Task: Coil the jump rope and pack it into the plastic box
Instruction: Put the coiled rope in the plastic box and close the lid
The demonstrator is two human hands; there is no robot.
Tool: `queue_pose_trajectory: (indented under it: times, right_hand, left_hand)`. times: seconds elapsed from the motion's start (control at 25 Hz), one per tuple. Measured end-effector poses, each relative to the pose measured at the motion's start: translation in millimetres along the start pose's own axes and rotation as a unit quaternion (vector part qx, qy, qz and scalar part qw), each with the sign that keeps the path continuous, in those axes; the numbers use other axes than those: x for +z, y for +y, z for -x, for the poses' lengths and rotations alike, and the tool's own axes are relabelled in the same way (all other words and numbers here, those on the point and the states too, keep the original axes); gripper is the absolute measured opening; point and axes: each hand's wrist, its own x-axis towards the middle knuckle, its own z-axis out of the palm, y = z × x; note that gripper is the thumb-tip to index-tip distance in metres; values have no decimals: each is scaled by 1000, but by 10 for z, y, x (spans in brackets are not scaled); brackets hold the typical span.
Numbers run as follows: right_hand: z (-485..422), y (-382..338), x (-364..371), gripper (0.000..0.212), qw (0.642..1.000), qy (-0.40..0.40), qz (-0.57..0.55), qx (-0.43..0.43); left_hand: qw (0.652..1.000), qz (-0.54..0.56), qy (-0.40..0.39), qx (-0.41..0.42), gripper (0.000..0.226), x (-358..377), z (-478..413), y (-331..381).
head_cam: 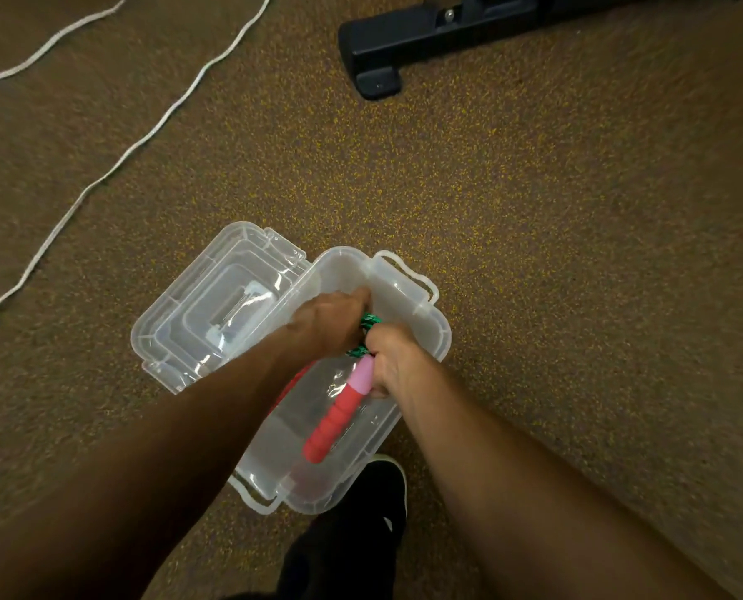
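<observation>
Reaching down into the open clear plastic box [430, 335] on the speckled brown floor [534, 210] with both hands. Left hand [328, 322] curling closed over the green rope [367, 322] of the jump rope, right hand [393, 361] gripping tight around the pink top of 1 red handle [333, 422] — handle slanting down inside the box. Lid [214, 305] lying open, touching the box's left side. White cord [114, 166] trailing well apart.
</observation>
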Motion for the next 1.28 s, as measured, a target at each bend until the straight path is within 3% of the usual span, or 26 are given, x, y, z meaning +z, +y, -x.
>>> queue_pose_trajectory:
  times: [0.24,0.44,0.56,0.76,0.92,1.08,1.28]
  right_hand:
    - [-160,-38,67,23,998,-2,66,23]
    - [-210,-15,86,16,997,19,73,16]
    - [-167,0,82,30,997,17,78,-17]
    - [-98,115,129,44,988,96,100,-66]
    - [-17,188,164,39,980,52,159,-110]
    - [-36,162,182,36,974,88,175,-112]
    - [277,108,34,35,983,20,97,-152]
  left_hand:
    - [999,-43,30,6,33,274,-65,-85]
    - [998,-27,58,19,55,368,2,-124]
    - [995,-30,92,33,58,385,84,-129]
    - [981,-79,167,57,46,295,253,-78]
    - [976,-128,163,69,34,281,277,-99]
    - [985,-92,144,7,19,241,294,-19]
    - [981,6,191,-22,23,78,550,139]
